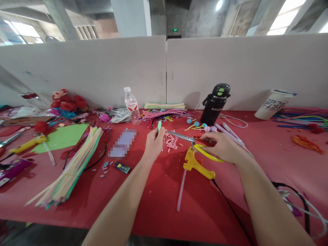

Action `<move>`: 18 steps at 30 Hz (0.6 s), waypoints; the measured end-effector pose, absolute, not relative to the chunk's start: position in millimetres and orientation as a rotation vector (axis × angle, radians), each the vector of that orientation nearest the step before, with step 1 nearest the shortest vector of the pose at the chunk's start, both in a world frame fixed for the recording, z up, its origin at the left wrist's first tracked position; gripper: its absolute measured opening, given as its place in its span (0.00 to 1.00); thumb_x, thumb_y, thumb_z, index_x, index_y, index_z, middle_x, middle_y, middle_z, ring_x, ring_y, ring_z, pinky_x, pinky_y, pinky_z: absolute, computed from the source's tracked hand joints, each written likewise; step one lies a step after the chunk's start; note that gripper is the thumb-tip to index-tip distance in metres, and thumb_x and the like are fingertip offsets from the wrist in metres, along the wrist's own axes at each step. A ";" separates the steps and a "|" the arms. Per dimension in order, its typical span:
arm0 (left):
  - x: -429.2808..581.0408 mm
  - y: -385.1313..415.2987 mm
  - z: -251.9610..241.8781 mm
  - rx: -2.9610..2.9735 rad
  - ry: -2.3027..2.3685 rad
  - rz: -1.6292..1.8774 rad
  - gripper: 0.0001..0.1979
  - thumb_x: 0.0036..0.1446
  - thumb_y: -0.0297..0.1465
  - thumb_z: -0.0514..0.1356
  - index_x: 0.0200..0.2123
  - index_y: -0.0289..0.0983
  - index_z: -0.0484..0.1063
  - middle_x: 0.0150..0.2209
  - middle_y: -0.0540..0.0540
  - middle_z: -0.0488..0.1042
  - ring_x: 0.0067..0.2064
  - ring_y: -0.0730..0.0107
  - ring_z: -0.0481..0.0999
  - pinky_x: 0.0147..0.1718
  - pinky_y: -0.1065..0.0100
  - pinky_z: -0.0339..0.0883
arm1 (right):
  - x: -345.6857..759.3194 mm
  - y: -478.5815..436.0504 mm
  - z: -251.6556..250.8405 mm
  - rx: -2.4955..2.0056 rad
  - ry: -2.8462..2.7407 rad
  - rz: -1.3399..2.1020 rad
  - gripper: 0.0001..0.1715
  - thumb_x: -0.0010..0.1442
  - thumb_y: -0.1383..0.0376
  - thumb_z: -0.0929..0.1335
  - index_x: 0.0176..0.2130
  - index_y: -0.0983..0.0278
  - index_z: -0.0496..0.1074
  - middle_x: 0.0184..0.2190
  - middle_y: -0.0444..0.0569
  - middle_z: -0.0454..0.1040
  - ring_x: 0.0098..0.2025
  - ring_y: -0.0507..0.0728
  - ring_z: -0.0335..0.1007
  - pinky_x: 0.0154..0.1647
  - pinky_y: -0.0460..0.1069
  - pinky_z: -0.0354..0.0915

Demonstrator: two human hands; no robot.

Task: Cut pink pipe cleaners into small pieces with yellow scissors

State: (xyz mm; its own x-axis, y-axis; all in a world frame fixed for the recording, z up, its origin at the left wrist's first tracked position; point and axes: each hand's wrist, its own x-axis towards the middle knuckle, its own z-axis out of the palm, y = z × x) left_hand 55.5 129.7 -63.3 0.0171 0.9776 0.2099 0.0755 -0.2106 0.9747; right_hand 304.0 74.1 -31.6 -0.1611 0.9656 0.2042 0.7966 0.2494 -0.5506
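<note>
Three containers stand at the back of the red-covered counter (159, 205), in front of the white partition. The clear plastic water bottle (132, 104) with the white cap is upright and closed, and you cannot tell how much is in it. The black insulated flask (214, 106) with a green button on its lid is shut, so its contents are hidden. Far to your right is the white paper cup (273, 104) with dark lettering. Its lid is on, and its contents are hidden too.

Your left hand (153, 143) has its grip pinched tight. Thumb and fingers are closed on a short mint-green stick (159, 125), which pokes up out of the grip. Your right hand (222, 147) has its grip closed around the handles of the metal scissors with yellow and red handles (180, 136). The blades point left toward the stick with their tips just beside your left hand, and they look almost closed.

Small pink cut pieces (172, 141) lie scattered on the counter between your hands, under the blades. A yellow hot-glue gun (196, 165) lies just below your right hand, with a pale translucent glue stick (181, 189) beside it.
</note>
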 end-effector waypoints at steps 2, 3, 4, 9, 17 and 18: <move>55.6 130.0 -63.1 1.402 1.137 1.317 0.20 0.56 0.45 0.54 0.20 0.36 0.59 0.18 0.53 0.57 0.18 0.80 0.54 0.17 0.74 0.49 | 304.3 75.4 -35.2 -1.579 -2.002 0.441 0.13 0.50 0.57 0.70 0.34 0.61 0.73 0.30 0.46 0.74 0.29 0.55 0.66 0.28 0.49 0.61; 55.5 130.3 -63.2 1.386 1.127 1.316 0.20 0.56 0.45 0.54 0.21 0.36 0.59 0.17 0.54 0.56 0.18 0.80 0.54 0.17 0.74 0.48 | 304.0 75.9 -36.9 -1.565 -1.995 0.447 0.13 0.50 0.56 0.70 0.34 0.61 0.73 0.29 0.46 0.74 0.29 0.55 0.66 0.27 0.49 0.61; 55.2 130.7 -63.6 1.373 1.117 1.316 0.20 0.56 0.45 0.54 0.21 0.36 0.59 0.17 0.54 0.56 0.18 0.80 0.54 0.17 0.74 0.48 | 303.1 76.3 -38.7 -1.550 -1.993 0.457 0.14 0.50 0.55 0.69 0.33 0.62 0.72 0.28 0.46 0.73 0.28 0.55 0.65 0.27 0.48 0.60; 50.2 134.1 -69.2 1.422 1.120 1.308 0.20 0.56 0.45 0.53 0.21 0.36 0.59 0.17 0.54 0.56 0.19 0.80 0.55 0.18 0.74 0.49 | 292.8 76.3 -52.9 -1.555 -2.008 0.457 0.19 0.50 0.50 0.69 0.32 0.63 0.68 0.25 0.45 0.71 0.26 0.53 0.62 0.26 0.47 0.58; 44.3 139.2 -76.4 1.516 1.183 1.271 0.21 0.56 0.45 0.53 0.21 0.36 0.60 0.18 0.54 0.58 0.19 0.80 0.56 0.19 0.74 0.49 | 275.4 72.8 -84.1 -1.699 -1.919 0.393 0.15 0.52 0.54 0.67 0.30 0.62 0.64 0.25 0.46 0.71 0.25 0.54 0.64 0.24 0.46 0.54; 44.6 139.3 -76.5 1.514 1.185 1.274 0.21 0.56 0.45 0.53 0.21 0.36 0.60 0.18 0.54 0.57 0.19 0.80 0.56 0.19 0.74 0.49 | 273.9 72.0 -85.1 -1.677 -1.914 0.399 0.13 0.53 0.55 0.67 0.30 0.62 0.64 0.25 0.46 0.71 0.26 0.54 0.65 0.25 0.46 0.54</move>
State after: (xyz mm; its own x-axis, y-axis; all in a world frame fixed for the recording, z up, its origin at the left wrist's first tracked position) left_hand 44.6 139.3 -76.5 0.0488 0.9731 0.2252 0.1541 -0.2301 0.9609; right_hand 273.9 72.0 -85.1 -0.0624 0.9751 0.2127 0.8088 0.1743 -0.5616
